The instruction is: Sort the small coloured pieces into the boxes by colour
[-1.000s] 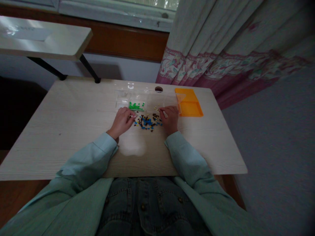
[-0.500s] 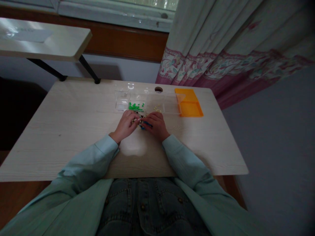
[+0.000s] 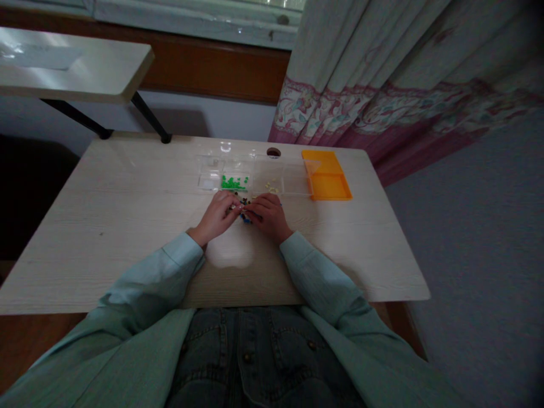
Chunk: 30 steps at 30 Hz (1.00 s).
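Note:
My left hand (image 3: 218, 215) and my right hand (image 3: 268, 214) rest close together on the pale wooden desk (image 3: 127, 215), fingertips almost touching over a small pile of blue, dark and yellow beads (image 3: 245, 214). The hands cover most of the pile. Both sets of fingers are curled in a pinch; what they hold is too small to make out. Just beyond them lies a clear compartment box (image 3: 255, 174) with green beads (image 3: 233, 183) in one cell and a few pale beads (image 3: 271, 186) in another.
An orange lid (image 3: 326, 175) lies open at the box's right end. A cable hole (image 3: 273, 152) sits near the desk's far edge. A second table (image 3: 72, 68) stands at the back left; a patterned curtain (image 3: 382, 85) hangs at the right.
My right hand moved left from beside the orange lid to the middle of the bead pile and now meets my left hand, hiding most of the beads.

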{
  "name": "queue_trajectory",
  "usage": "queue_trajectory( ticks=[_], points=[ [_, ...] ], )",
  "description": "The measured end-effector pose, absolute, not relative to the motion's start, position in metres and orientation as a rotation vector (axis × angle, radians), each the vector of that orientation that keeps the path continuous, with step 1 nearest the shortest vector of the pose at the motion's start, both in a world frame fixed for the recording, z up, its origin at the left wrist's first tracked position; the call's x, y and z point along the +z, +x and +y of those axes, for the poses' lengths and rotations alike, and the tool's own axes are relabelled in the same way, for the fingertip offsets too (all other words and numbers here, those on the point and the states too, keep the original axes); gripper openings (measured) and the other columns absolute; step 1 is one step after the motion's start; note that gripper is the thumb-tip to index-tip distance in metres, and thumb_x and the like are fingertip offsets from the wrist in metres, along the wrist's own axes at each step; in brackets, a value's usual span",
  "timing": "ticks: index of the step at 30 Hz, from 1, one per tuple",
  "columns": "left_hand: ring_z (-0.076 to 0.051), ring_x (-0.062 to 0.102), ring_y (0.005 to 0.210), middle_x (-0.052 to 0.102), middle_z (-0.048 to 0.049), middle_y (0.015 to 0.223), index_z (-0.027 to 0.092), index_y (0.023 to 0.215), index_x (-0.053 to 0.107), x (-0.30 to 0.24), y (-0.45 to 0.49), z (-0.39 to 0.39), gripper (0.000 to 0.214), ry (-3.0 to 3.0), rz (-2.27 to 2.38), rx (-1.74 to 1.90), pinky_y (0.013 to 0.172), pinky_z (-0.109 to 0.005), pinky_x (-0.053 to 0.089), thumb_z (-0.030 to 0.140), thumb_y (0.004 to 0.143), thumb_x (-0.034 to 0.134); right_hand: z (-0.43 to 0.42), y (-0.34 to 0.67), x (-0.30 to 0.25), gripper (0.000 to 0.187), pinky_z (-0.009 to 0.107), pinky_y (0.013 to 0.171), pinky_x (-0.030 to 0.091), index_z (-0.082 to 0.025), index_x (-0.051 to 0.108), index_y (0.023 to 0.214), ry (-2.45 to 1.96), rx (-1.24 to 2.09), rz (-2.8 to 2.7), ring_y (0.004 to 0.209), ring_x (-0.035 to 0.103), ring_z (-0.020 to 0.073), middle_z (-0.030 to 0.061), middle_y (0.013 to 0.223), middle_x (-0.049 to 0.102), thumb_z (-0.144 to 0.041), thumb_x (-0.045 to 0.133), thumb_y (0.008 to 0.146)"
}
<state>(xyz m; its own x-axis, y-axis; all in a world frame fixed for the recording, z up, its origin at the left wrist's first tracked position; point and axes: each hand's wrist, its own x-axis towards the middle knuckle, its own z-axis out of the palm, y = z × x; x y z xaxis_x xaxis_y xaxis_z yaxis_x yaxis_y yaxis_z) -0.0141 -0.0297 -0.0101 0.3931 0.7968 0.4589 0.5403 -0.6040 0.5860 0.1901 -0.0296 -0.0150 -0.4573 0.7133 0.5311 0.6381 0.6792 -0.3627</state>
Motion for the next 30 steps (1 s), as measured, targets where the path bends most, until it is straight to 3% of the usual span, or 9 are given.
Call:
queue_trajectory(
  ticks=[17, 30],
  points=[
    [-0.022, 0.056, 0.09, 0.061, -0.0065, 0.086, 0.02, 0.084, 0.057, -0.008, -0.013, -0.03, 0.035, 2.324, 1.166, 1.037, 0.083, -0.041, 0.045, 0.046, 0.1, 0.04, -0.027, 0.195, -0.017, 0.02, 0.036, 0.093, 0.04, -0.025, 0.076, 0.091, -1.024, 0.153, -2.191, 0.095, 0.057, 0.019, 0.003, 0.087, 0.073, -0.036, 0.059, 0.093],
    [-0.022, 0.056, 0.088, 0.06, -0.0062, 0.085, 0.021, 0.082, 0.056, -0.01, -0.013, -0.03, 0.04, 2.277, 1.191, 1.046, 0.083, -0.042, 0.046, 0.052, 0.099, 0.038, -0.005, 0.237, -0.013, 0.025, 0.042, 0.094, 0.039, -0.022, 0.076, 0.09, -1.487, -0.047, -1.798, 0.096, 0.057, 0.0236, 0.0066, 0.089, 0.071, -0.037, 0.057, 0.094]
  ],
)
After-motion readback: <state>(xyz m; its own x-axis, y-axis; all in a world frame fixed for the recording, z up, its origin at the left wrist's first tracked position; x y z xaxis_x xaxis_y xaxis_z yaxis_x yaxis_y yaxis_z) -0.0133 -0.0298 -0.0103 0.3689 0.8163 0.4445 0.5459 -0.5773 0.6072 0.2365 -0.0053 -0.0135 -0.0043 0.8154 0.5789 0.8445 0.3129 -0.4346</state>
